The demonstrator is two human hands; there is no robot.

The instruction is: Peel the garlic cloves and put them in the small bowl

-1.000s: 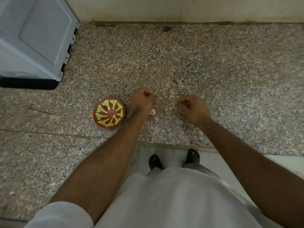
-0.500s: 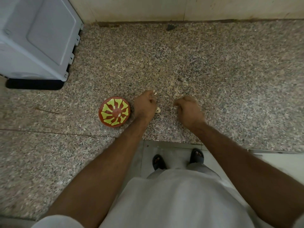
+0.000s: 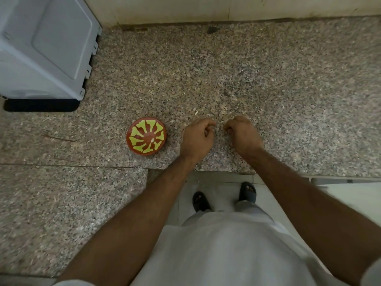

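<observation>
Sandalled feet (image 3: 224,196) and a pale garment fill the nearest part of the view, and from there two bare forearms reach forward over the speckled granite worktop (image 3: 288,100). Just past its near edge the left hand (image 3: 196,139) and the right hand (image 3: 244,134) sit close together but apart, each loosely curled with the fingertips turned inward toward the gap between them. A small pale glint shows at the left hand's fingers, likely a garlic clove (image 3: 206,132) pinched there, though it is too small to be sure; whether the right hand holds anything I cannot tell. Left of the hands, near but not touching, stands the small bowl (image 3: 146,136), red with yellow-green markings, with one peeled clove (image 3: 152,140) lying pale in its middle. Beyond the hands a pale fleck (image 3: 196,112), either a clove or a scrap of skin, lies on the stone. Farther still, at the far left, a grey plastic appliance (image 3: 45,48) rests on a dark base against the tiled wall (image 3: 226,7). A garlic clove is probably very light, firm under a thin, dry, papery skin, and slick once bare, so it could squirt out of a hard pinch. It is best held by its flat sides between thumb and forefinger, while the other hand's nail lifts the skin at the blunt root end, where it splits most readily.
</observation>
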